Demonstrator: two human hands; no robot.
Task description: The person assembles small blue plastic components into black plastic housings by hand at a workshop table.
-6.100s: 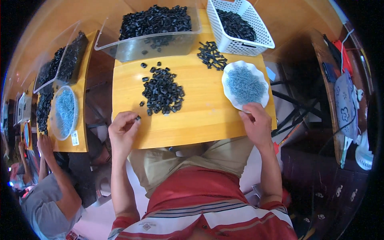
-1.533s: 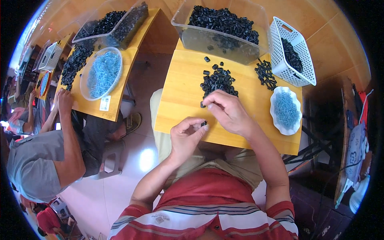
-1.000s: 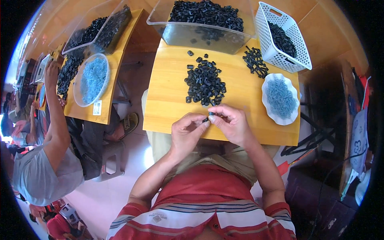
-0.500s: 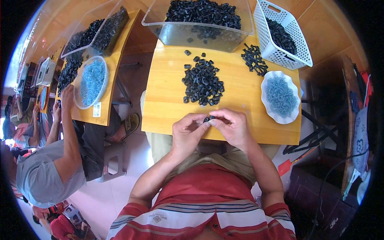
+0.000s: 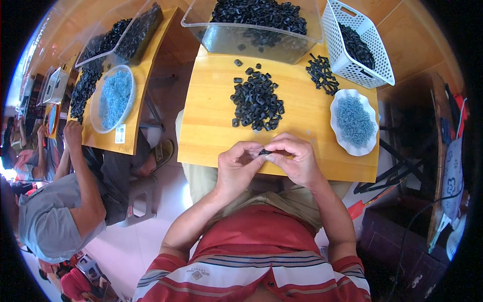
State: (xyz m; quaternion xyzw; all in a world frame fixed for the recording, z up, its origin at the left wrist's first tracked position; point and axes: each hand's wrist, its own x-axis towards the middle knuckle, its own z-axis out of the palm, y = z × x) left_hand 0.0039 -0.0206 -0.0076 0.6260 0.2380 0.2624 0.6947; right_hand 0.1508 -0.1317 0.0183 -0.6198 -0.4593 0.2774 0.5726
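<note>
My left hand (image 5: 238, 166) and my right hand (image 5: 294, 158) meet over the front edge of the wooden table (image 5: 206, 131). Between their fingertips is a small black plastic part (image 5: 264, 152), mostly covered by the fingers, and both hands pinch it. Just beyond lies a loose pile of small black cylindrical parts (image 5: 256, 100). Farther right is a heap of thin black screw-like pieces (image 5: 322, 74). A white scalloped dish (image 5: 334, 136) at the right edge holds many tiny clear-blue pieces (image 5: 354, 119).
A clear plastic bin (image 5: 241, 43) of black parts stands at the table's far side, beside a white perforated basket (image 5: 380, 70) of thin black pieces. To the left, a co-worker in a grey shirt (image 5: 58, 206) sits at another table with a round tub (image 5: 133, 95) of blue pieces.
The fingertips of my right hand have closed farther over the black part, which shows less. The co-worker's hand at left has shifted toward the near-left side of their table.
</note>
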